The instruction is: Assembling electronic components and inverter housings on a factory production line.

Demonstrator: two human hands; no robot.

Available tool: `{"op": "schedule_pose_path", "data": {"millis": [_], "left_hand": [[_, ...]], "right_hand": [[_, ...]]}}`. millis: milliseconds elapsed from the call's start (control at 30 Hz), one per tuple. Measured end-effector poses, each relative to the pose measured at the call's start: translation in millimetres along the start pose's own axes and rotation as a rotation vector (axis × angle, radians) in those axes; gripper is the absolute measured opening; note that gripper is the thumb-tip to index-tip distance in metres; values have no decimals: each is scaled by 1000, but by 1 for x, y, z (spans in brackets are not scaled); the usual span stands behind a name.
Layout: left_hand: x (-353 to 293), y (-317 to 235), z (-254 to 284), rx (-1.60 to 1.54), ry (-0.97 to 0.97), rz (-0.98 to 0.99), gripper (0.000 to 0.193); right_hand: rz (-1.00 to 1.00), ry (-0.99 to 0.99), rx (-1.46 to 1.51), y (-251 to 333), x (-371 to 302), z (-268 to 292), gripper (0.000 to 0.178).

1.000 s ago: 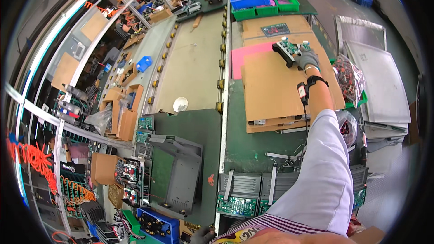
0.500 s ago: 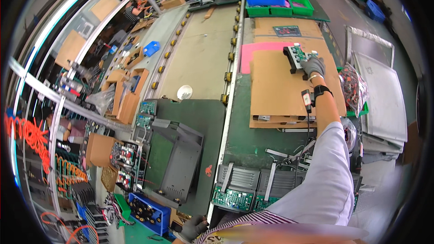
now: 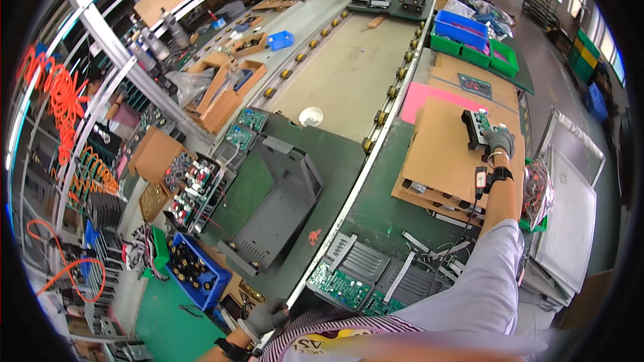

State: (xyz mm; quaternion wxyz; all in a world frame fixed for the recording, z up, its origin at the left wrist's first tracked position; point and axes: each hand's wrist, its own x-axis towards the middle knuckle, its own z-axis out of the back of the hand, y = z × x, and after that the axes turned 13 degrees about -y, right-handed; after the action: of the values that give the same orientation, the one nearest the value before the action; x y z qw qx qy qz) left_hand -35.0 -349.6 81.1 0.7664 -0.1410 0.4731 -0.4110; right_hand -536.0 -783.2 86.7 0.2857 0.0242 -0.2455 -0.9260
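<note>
My right hand (image 3: 499, 141), in a grey glove, is closed on a green circuit board (image 3: 480, 121) with a black bracket along its left side. The board is at the far right of a stack of cardboard sheets (image 3: 439, 141), and I cannot tell whether it touches the top sheet. My left hand (image 3: 265, 317), also gloved, is low at the near edge of the bench beside the pale rail; its fingers look partly curled, and what they touch is hidden. Ahead of it, a grey metal housing (image 3: 272, 218) lies on the dark green board.
Grey vented panels with circuit boards (image 3: 340, 286) lie near me, right of the rail. A blue bin of black rollers (image 3: 196, 269) stands at the left. Beyond are a roller conveyor (image 3: 335, 74), a white dish (image 3: 310, 116) and blue and green bins (image 3: 461, 29). White panels (image 3: 560, 218) lean far right.
The whole view has turned, so the bench appears tilted and shifted. My left hand and wrist show more fully. My right hand keeps its grip on the circuit board over the cardboard.
</note>
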Motion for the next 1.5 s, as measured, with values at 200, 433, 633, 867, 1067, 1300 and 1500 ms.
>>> {"op": "schedule_pose_path", "data": {"millis": [200, 433, 633, 867, 1067, 1300, 1500], "left_hand": [[0, 10, 21, 60, -102, -180, 27], [26, -6, 57, -316, 28, -510, 25], [16, -44, 58, -1378, 336, -465, 40], [11, 32, 108, -1908, 264, -377, 56], [31, 96, 134, -2053, -41, -345, 49], [50, 141, 147, -2052, -213, -313, 42], [74, 184, 143, -1790, -617, 115, 36]], "right_hand": [[191, 167, 79, 10, -11, 38, 42], [865, 81, 442, 45, -160, 147, 33], [1730, -178, 408, 76, -406, 206, 22], [2218, -199, 484, 70, -596, 168, 25], [2400, -115, 639, 65, -671, 144, 26], [2502, 260, 557, 90, -698, 116, 21], [2152, 762, 408, 113, -720, 63, 22]]}}
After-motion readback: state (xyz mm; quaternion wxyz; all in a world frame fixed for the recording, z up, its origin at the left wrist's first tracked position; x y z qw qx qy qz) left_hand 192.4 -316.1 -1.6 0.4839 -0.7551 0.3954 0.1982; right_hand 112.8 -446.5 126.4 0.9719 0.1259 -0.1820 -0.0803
